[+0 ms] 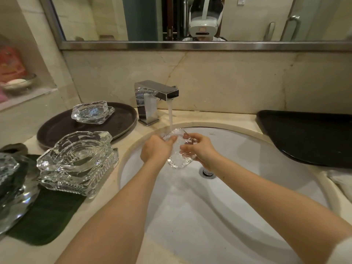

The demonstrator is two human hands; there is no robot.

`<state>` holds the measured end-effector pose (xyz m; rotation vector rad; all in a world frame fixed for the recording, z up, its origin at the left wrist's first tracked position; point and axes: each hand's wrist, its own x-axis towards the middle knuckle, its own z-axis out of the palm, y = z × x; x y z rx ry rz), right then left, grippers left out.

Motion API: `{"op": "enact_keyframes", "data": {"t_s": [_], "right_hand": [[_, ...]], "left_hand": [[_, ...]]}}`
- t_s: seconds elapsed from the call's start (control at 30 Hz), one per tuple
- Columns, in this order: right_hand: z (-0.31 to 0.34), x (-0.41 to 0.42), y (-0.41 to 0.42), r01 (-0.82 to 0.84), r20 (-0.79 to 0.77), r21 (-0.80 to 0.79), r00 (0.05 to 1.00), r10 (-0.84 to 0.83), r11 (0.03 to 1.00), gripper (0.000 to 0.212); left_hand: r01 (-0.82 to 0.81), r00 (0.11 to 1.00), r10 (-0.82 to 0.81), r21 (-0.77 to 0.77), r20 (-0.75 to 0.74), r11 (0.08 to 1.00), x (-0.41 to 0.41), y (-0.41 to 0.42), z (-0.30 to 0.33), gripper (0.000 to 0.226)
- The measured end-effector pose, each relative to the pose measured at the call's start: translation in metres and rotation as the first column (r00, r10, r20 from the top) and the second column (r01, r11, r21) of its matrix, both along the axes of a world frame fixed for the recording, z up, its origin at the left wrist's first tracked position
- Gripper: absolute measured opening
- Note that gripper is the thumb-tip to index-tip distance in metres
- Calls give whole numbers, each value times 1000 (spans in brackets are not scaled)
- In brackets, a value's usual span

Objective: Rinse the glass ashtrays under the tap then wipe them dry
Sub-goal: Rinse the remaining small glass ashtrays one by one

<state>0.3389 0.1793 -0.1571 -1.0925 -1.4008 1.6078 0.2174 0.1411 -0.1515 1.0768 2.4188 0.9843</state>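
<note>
White basin (247, 187) spreads below the fingers, the tap (152, 98) runs just above them, and both the left hand (155, 149) and right hand (200, 149) grip a wet glass ashtray (179, 159) from either side, which could slip and chip on the porcelain

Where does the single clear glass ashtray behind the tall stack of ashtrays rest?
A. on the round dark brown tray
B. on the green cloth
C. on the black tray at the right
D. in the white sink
A: the single clear glass ashtray sits on the round dark brown tray, left of the chrome tap.
</note>
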Motion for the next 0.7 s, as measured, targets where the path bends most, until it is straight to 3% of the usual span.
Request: {"op": "enact_keyframes", "data": {"t_s": [0.1, 0.17, 0.3, 0.4, 0.47, 0.7], "right_hand": [[1, -4, 0, 110, -177, -144, 975, -135, 983, 22], [3, -6, -3, 10, -293, -246, 953, -84, 969, 5], [0, -10, -9, -147, -180, -271, 979, 100, 951, 10], [-4, -11, -7, -55, -136, -249, 991, 21, 967, 20], [-6, -7, -1, 32, 1, -161, 999, -32, 986, 20], [-3, 4, 5, 50, 154, 8, 987, -51, 999, 17]], "left_hand": [[-11, 998, 3, 117, 65, 993, 2, 3, -1, 41], [-70, 991, 50, 159, 128, 985, 5, 3, 1, 38], [-107, 967, 53, 207, 250, 973, 5, 1, 7, 31], [-73, 910, -38, 249, 414, 966, 4, 5, 3, 21], [-31, 849, -107, 251, 517, 968, 5, 4, 3, 9], [66, 878, -150, 197, 454, 978, -1, 1, -2, 24]]}}
